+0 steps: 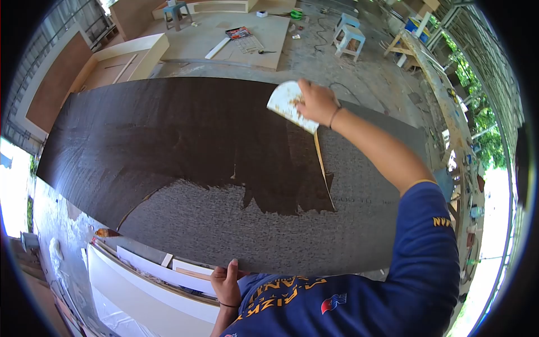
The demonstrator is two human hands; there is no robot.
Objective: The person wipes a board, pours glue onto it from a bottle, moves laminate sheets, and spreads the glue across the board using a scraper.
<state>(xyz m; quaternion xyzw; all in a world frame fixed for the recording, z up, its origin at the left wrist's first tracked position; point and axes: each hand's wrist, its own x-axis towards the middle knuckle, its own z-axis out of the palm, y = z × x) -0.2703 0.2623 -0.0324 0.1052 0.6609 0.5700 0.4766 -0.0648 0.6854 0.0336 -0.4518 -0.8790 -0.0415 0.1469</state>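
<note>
A large dark sheet [224, 236] lies in front of me. Its far and left parts carry a wet, dark brown coat [168, 129] that looks like glue, while the near and right parts show dull grey with a ragged border between. My right hand [318, 104] is closed around a white spreader [285, 100] with a curved top and brownish smears. The spreader's straight edge is at the sheet near its far side, and a thin yellowish line of glue [321, 160] runs from it toward me. At the near edge, my left hand [226, 285] grips the sheet, thumb on top, fingers mostly hidden underneath.
Beyond the sheet, a low board [208, 53] on the floor holds a toolbox-like tray [238, 33]. Light blue stools [349, 40] stand at the back right. A long workbench [443, 95] lines the right side. White panels [135, 286] stand below the near left edge.
</note>
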